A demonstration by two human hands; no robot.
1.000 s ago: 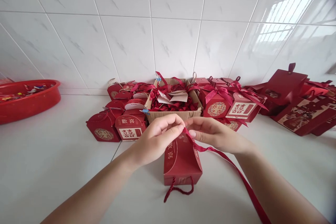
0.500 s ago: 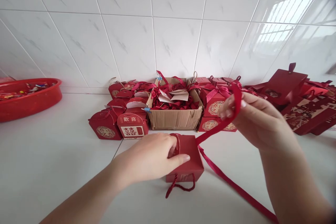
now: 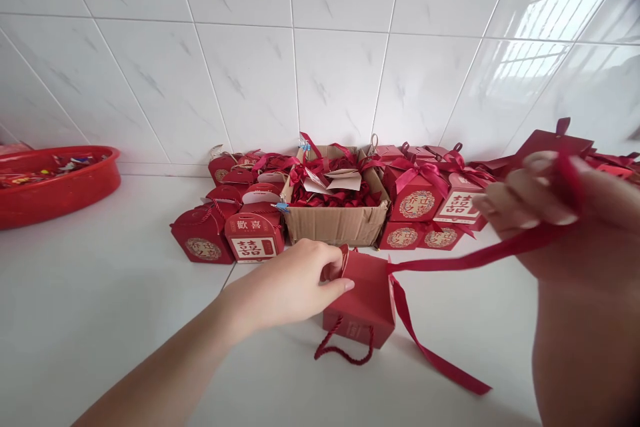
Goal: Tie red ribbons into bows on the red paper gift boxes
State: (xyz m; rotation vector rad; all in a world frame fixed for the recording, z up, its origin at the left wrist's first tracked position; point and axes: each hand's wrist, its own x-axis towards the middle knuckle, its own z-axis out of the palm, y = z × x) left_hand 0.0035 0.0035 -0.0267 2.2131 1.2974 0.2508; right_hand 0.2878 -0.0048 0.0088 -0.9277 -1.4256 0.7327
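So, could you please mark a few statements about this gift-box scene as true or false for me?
1. The left hand grips the top of the small red box. True.
2. The right hand holds a pair of scissors. False: it holds a red ribbon, stretched taut from the small red box.
3. A cardboard box with red ribbons inside stands behind the small red box, near the tiled wall. True.
4. The red basin sits at the right edge of the counter. False: the red basin is at the far left.
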